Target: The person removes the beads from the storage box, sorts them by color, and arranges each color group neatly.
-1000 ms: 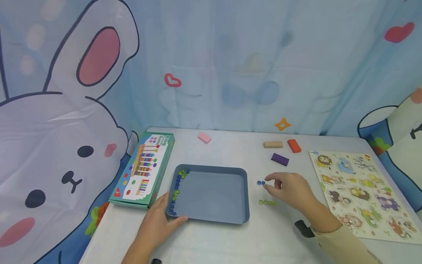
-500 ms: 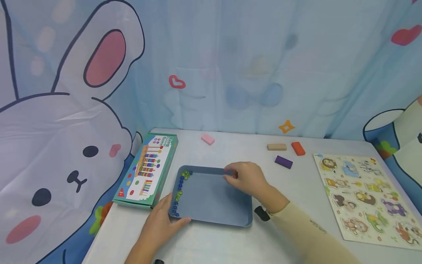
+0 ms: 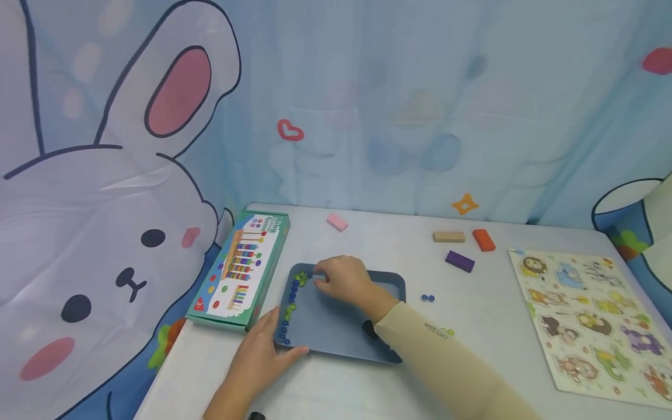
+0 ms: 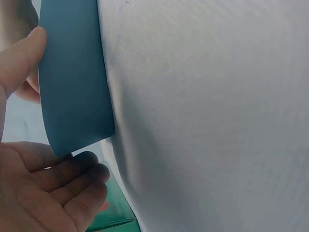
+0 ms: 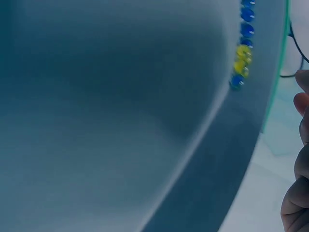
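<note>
A shallow blue-grey tray (image 3: 349, 326) lies on the table, with a row of blue beads (image 3: 292, 297) and green beads (image 3: 288, 314) along its left wall. My left hand (image 3: 257, 353) rests against its near left corner, thumb along the front side. In the left wrist view, the fairly straight fingers of my left hand (image 4: 53, 188) touch the tray wall (image 4: 75, 82). Over the tray's back part, my right hand (image 3: 343, 280) has its thumb and index finger bent beside the row's far end. Whether a bead sits between those fingertips is hidden.
Two loose blue beads (image 3: 427, 298) and some green beads (image 3: 447, 332) lie right of the tray, partly behind the sleeve. A boxed ring game (image 3: 241, 268) stands left. Blocks in pink (image 3: 337, 222), tan (image 3: 448, 237), red (image 3: 483, 240) and purple (image 3: 459, 261) lie behind; an animal puzzle board (image 3: 588, 326) lies right.
My right hand has moved left from the loose blue beads, across the tray, to the far end of the bead row. My left hand stays at the corner. The head view has shifted slightly.
</note>
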`<state>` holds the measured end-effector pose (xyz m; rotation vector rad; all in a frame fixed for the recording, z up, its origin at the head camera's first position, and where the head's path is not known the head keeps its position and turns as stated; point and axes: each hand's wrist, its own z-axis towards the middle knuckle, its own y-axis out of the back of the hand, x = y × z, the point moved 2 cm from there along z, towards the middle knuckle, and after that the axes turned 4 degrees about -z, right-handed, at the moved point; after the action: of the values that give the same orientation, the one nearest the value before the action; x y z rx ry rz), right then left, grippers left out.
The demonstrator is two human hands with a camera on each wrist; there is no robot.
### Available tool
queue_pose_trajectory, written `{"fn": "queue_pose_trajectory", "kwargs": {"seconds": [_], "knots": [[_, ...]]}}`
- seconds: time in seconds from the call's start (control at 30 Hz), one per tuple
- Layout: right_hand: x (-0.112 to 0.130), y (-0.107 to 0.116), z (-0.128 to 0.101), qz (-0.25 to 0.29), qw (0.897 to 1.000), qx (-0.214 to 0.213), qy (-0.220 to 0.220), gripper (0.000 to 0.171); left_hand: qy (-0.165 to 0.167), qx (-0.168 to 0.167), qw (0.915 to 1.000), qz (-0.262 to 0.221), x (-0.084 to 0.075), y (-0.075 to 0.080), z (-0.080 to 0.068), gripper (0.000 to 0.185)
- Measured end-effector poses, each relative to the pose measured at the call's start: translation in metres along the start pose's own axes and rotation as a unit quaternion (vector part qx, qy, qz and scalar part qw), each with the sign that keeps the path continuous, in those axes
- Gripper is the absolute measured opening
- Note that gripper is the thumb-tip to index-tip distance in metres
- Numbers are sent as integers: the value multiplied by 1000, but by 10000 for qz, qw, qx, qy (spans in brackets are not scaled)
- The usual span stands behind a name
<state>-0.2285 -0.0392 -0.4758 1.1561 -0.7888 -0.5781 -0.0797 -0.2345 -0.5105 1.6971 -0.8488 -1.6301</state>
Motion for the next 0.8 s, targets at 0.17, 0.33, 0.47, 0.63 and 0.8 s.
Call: {"fn": "queue_pose_trajectory", "kwargs": {"seconds": [0.17, 0.33, 0.47, 0.63, 0.8], "knots": [[6, -14, 12, 54, 9995, 300, -31, 21, -145, -83, 9999, -37, 0, 0, 0, 114], [10, -25, 18, 87, 9990, 421, 84, 22, -127, -69, 9998, -98, 2, 0, 0, 113], [12, -32, 20, -46, 9992, 341, 183, 20, -79, -29, 9999, -122, 1, 0, 1, 114], [14, -36, 24, -131, 9990, 363, 226, 19, -5, 15, 9999, -113, 0, 0, 1, 115], [17, -38, 28, -197, 9987, 381, 283, 16, -34, 3, 9999, -104, -2, 1, 0, 113]]}}
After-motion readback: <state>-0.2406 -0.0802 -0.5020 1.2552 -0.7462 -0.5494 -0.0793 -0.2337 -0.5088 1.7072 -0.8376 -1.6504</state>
